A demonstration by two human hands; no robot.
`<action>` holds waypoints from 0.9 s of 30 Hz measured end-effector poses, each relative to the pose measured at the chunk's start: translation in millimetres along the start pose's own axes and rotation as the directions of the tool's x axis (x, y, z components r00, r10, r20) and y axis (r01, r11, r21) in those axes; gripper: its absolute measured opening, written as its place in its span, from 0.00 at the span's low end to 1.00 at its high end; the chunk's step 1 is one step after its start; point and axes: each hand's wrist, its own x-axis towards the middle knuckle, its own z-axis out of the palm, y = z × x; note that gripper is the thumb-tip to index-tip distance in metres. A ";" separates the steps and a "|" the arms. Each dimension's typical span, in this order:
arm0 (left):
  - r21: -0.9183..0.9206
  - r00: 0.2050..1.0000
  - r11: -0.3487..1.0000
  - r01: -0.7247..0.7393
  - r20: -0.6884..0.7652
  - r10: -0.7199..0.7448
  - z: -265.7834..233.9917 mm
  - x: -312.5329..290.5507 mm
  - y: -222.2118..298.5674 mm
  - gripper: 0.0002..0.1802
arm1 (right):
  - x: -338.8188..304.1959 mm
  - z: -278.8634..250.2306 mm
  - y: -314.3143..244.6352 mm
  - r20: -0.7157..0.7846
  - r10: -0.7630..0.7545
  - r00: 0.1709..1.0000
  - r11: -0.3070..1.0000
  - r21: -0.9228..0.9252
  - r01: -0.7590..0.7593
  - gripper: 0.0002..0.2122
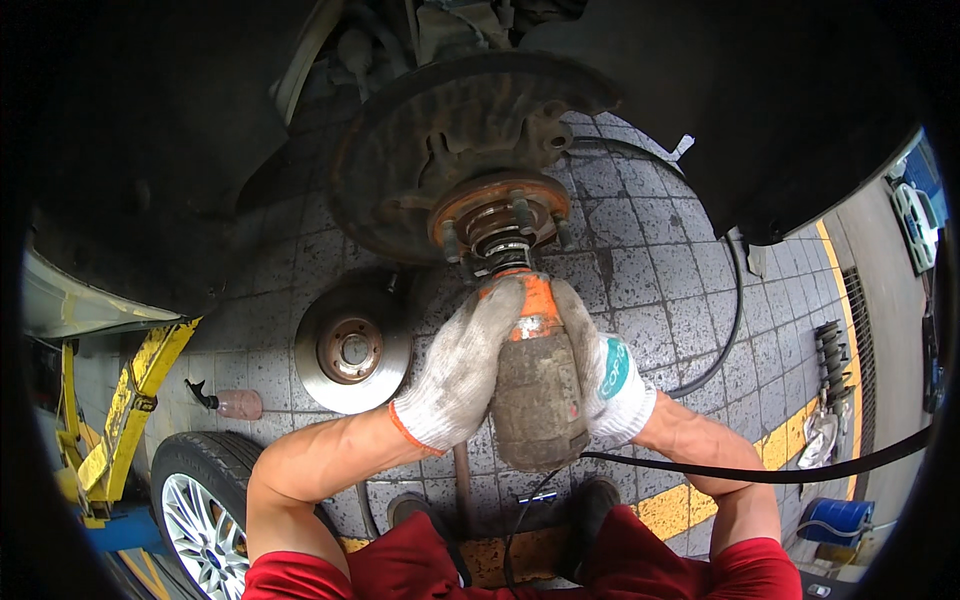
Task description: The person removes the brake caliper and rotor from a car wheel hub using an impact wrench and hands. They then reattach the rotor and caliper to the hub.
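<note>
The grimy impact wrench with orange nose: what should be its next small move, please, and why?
Perhaps square the grimy, orange-nosed impact wrench to the rusty, round metal hub: the white-gloved left hand and white-gloved right hand hold it, and its shiny metal tip points at the hub's centre, but whether it is fully seated cannot be judged.

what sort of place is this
Most likely a car repair workshop: a bare wheel hub with its studs showing, a brake disc lying on the tiled floor, and a yellow lift arm on the left all point that way.
</note>
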 end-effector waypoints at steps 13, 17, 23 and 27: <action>0.062 0.989 0.995 0.081 0.119 -0.088 -24.5 2.3 2.0 0.46 | -4.5 7.6 7.2 0.023 0.257 0.966 0.889 0.387 -0.246 0.42; -0.115 0.942 0.985 0.132 0.323 -0.088 -30.0 21.3 23.8 0.52 | -3.9 42.3 28.8 0.121 0.478 0.870 0.448 0.819 -0.359 0.28; -0.529 0.913 0.837 0.144 0.398 0.094 -25.0 52.7 21.6 0.43 | 7.9 13.5 -14.2 0.428 0.581 0.692 -0.270 0.904 -0.333 0.29; -0.402 0.945 0.913 0.068 0.318 0.069 -22.1 54.2 20.5 0.39 | -0.8 21.0 -3.7 0.369 0.643 0.671 -0.293 0.928 -0.230 0.31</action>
